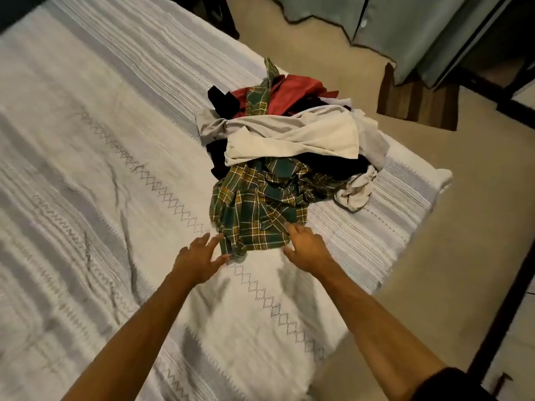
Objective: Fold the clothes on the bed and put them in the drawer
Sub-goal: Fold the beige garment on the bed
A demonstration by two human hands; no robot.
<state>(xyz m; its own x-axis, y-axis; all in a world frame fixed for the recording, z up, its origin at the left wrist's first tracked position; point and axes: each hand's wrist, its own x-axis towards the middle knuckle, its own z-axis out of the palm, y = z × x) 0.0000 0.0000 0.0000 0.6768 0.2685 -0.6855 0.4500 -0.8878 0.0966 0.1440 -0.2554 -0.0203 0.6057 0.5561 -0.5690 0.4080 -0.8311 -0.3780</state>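
Your two bare arms reach forward over a bed (pixel 86 169) covered in a white and pale grey woven spread with zigzag and diamond stitching. Your left hand (pixel 199 260) lies with fingers straight and spread, fingertips at the near left edge of a green, yellow and white plaid shirt (pixel 254 215). Your right hand (pixel 304 247) is likewise spread, fingers straight, touching the shirt's near right edge. Neither hand has closed around the cloth.

The plaid shirt is the nearest piece of a loose pile of clothes (pixel 289 134) heaped near the far right edge of the bed. Above it in the pile lie a cream garment (pixel 295 140), a grey garment (pixel 211 125), dark pieces, a red garment (pixel 292 94) and another strip of the same plaid. A small crumpled white piece (pixel 356 192) sits at the pile's right side.

A small tag shows on the plaid shirt, too blurred to read. No other writing is legible.

Beyond the bed are a beige floor (pixel 463 227), a brown striped mat (pixel 419 102) and grey-green curtains (pixel 405 21).
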